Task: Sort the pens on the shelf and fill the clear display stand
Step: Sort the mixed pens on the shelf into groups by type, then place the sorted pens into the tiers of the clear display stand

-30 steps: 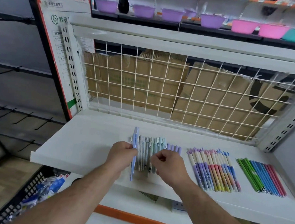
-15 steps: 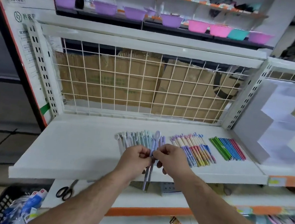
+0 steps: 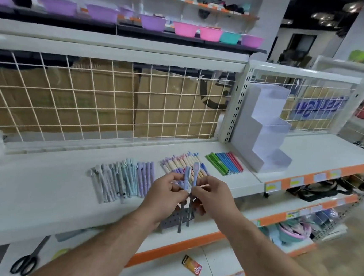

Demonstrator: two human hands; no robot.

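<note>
Shifted rightward, left hand [image 3: 165, 194] and right hand [image 3: 212, 195] each pinch an upright pale-blue plastic pen [image 3: 187, 179], stepped clear display stand [image 3: 262, 131] further right.

Matt white metal shelf [image 3: 40, 191], wire mesh back [image 3: 105, 100], frosted plastic stand [image 3: 263, 131], brown cardboard [image 3: 69, 110] behind.

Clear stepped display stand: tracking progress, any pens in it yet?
No, every tier of the clear stepped display stand is visibly empty.

Left hand [image 3: 167, 193] and right hand [image 3: 212, 195] are bare, as are both forearms [image 3: 106, 241] (lightly haired).
</note>
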